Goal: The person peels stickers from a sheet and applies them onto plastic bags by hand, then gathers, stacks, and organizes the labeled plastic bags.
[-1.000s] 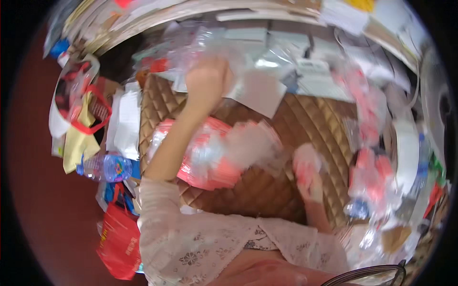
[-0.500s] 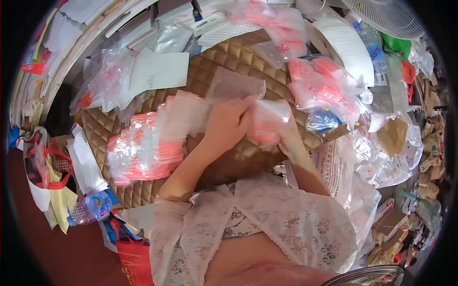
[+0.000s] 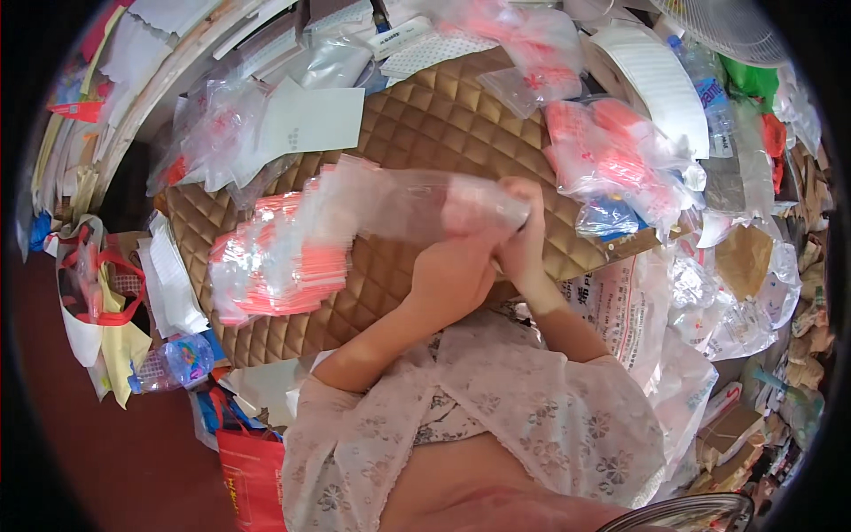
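Observation:
Both hands are together over the middle of the table around a clear plastic bag [image 3: 417, 199], which looks pinkish at its right end and is smeared by motion. My right hand [image 3: 525, 222] is closed on the bag's right end. Just below it, my left hand [image 3: 456, 273] is closed too, its fingertips meeting the right hand at the bag's lower edge; they are partly hidden. The bag's left end reaches over a fanned stack of small clear bags with red edges [image 3: 288, 266]. All this is above a brown quilted mat [image 3: 390, 288].
Bundles of red-edged bags in clear wrap [image 3: 612, 160] lie at the right. A pale card [image 3: 310, 124] rests on loose plastic bags at the far left. Papers [image 3: 651, 80] and a fan [image 3: 727, 31] are at the back right. A plastic bottle [image 3: 182, 362] is left of the mat.
My hands have shifted slightly right and lower. The clear bag now stretches out sideways toward the stack; before, a bag with pink in it stood upright between the hands. The view has shifted slightly.

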`<state>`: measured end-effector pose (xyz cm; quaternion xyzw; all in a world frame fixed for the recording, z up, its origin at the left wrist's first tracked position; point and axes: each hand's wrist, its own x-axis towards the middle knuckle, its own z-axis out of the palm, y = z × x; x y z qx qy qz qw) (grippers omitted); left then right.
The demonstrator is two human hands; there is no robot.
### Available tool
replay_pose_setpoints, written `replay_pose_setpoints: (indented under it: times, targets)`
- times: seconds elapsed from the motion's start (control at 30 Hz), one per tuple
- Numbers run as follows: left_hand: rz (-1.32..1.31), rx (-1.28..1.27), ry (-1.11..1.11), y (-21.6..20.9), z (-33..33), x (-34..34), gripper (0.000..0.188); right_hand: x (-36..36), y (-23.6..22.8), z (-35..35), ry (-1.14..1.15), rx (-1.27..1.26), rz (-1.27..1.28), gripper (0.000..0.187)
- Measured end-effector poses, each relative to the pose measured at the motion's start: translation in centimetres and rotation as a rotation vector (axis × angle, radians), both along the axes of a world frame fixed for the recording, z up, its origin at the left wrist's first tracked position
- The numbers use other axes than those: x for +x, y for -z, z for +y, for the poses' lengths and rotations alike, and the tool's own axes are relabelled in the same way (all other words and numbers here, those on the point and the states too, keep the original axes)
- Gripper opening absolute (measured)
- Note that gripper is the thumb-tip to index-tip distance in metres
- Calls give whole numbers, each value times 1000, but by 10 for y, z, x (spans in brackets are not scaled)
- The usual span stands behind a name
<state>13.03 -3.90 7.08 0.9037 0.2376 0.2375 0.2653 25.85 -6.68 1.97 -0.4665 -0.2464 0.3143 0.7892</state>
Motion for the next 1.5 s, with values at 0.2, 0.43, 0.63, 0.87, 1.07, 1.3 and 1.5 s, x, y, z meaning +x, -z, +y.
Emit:
replay_pose_setpoints:
  times: [0.2, 0.43, 0.63, 0.87, 1.07, 1.3, 1.5]
  targets:
    - [-141, -34, 171, 21, -9, -22, 48, -5, -11, 5, 80, 54, -695, 48]
    - [-903, -1127, -88, 44, 15, -42, 85, -44, -20, -11, -413, 75, -93, 54]
    - [-779, -1029, -167, 0, 10, -67, 83, -38, -29, -8, -767, 82, -694, 53]
    - [-153, -228, 278, -17, 23, -62, 75, -34, -26, -25, -966, -173, 6, 51]
    - [-603, -905, 250, 0, 10, -83, 76, -40, -28, -10, -844, 67, -105, 53]
    - [-371, -747, -74, 40, 6, -59, 61, -43, -16, -18, -845, -172, 69, 48]
    - [-878, -1481, -388, 36, 19, -57, 29, -34, -9, -21, -889, -301, -102, 35]
